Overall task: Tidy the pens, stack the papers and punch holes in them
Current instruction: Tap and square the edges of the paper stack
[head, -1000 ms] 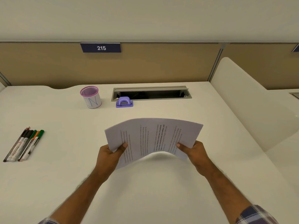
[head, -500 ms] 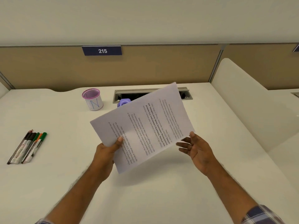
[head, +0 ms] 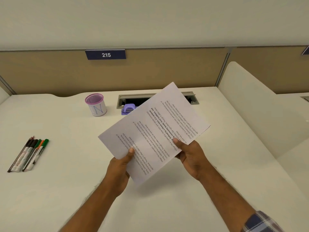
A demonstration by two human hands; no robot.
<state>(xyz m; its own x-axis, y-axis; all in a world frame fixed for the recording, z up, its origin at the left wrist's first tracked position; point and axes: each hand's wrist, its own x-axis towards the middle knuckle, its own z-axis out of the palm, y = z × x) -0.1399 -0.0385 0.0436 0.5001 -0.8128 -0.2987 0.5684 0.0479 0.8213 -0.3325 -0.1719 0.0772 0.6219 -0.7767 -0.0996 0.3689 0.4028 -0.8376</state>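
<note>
A stack of printed white papers (head: 155, 129) is held tilted above the middle of the desk, its far corner pointing up and right. My left hand (head: 119, 168) pinches its near left edge, thumb on top. My right hand (head: 190, 154) grips its near right edge, thumb on the text. Several pens and markers (head: 30, 154) lie side by side at the desk's left. A pink-rimmed pen cup (head: 96, 104) stands at the back. A purple hole punch (head: 127, 108) sits just right of the cup, partly hidden by the papers.
A cable slot (head: 192, 96) with a grey frame runs along the back of the white desk (head: 66, 181), behind the punch. A tan partition (head: 167, 71) with a "215" label closes the back. A white curved divider (head: 250, 104) bounds the right side.
The papers went from a flat two-handed hold to a tilted one. My right hand let go half a second ago and now grips the near right edge again.
</note>
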